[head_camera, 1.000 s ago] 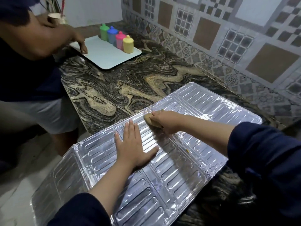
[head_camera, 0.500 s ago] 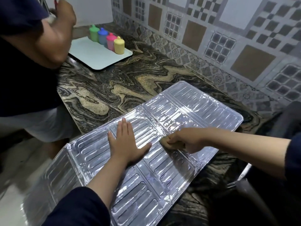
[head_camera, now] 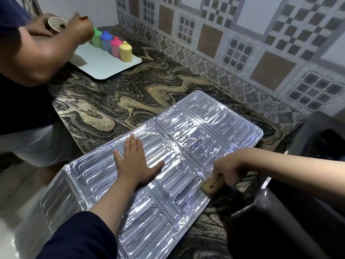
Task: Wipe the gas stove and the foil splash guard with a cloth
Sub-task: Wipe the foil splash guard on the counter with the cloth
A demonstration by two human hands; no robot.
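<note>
cloth [head_camera: 209, 188] pinched under right hand [head_camera: 226, 171] at splash guard [head_camera: 205, 131] near edge; left hand [head_camera: 135, 165] flat, fingers spread, pressing foil.

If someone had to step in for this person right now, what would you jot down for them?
Left hand: flat, palm down on the foil splash guard, pinning it.
Right hand: pinching a tan cloth against the guard's near right edge.
The guard lies unfolded on the marbled counter, its left end overhanging the counter edge.
Done: cannot tell which panels are clean; the foil shows only glare.
Left: finish the guard, then the gas stove, which is not clearly in view.
Another person's hand holds a cup by the white tray of coloured bottles, well away from the work.
</note>
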